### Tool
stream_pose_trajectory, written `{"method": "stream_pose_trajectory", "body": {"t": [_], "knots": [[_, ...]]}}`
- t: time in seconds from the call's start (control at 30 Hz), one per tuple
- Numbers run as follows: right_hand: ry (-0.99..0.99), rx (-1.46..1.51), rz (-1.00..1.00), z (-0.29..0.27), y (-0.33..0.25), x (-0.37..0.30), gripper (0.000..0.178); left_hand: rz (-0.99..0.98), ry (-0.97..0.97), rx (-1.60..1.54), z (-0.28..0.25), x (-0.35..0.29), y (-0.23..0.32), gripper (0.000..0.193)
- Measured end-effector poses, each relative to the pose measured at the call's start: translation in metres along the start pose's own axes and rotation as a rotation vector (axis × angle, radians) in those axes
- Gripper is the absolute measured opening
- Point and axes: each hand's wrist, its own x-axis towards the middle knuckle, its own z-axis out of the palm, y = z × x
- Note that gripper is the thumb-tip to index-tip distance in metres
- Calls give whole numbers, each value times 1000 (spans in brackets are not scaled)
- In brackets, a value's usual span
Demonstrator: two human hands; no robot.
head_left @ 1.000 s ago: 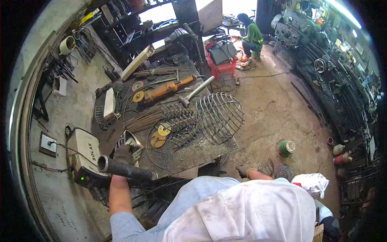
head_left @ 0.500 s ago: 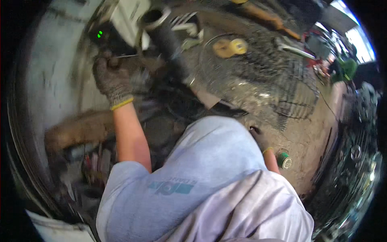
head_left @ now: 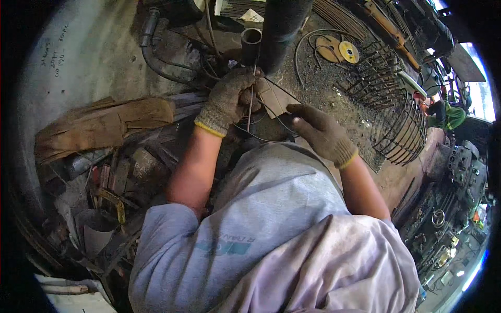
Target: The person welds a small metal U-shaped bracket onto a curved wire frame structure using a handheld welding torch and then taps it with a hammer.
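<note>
My left hand (head_left: 229, 99), in a knitted work glove with a yellow cuff, is closed on a thin metal rod (head_left: 251, 101). The rod stands nearly upright in front of a short open-ended pipe (head_left: 251, 37). Just behind rises a thick dark pipe (head_left: 282, 34). My right hand (head_left: 324, 136), gloved the same way, is lower and to the right, fingers stretched toward the rod. One pale fingertip shows through its glove. I see nothing in this hand. A flat tan piece (head_left: 276, 99) and a dark cable (head_left: 271, 138) lie between the hands.
Brown cloth or leather (head_left: 104, 125) lies at left above scrap and tools (head_left: 107, 198). On the right are a curved bar grating (head_left: 404, 130), a yellow disc (head_left: 348, 52) and machinery (head_left: 449, 219). A person in green (head_left: 455, 116) is at the far right.
The view has shifted and sharpened. My left hand has gone from beside a dark box with green lights to the short pipe. My right hand has come up from beside my body.
</note>
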Motion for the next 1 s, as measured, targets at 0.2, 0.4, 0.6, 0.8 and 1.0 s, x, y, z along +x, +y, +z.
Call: {"method": "stream_pose_trajectory", "body": {"t": [0.2, 0.4, 0.6, 0.8, 1.0], "knots": [[-157, -56, 83, 50, -13, 52, 43, 77, 50, 304, -14, 21, -10, 21], [-175, 164, 228, 65, -22, 68, 44, -187, 131, 215, -21, 33, 4, 20], [-50, 101, -151, 94, 0, 91, 42, 13, 101, 780, -26, 30, 10, 23], [-204, 209, -49, 80, 7, 93, 49, -41, 194, 1043, -8, 28, 38, 23], [-128, 148, 11, 39, 54, 50, 56, -123, 307, 494, -11, 35, 39, 25]]}}
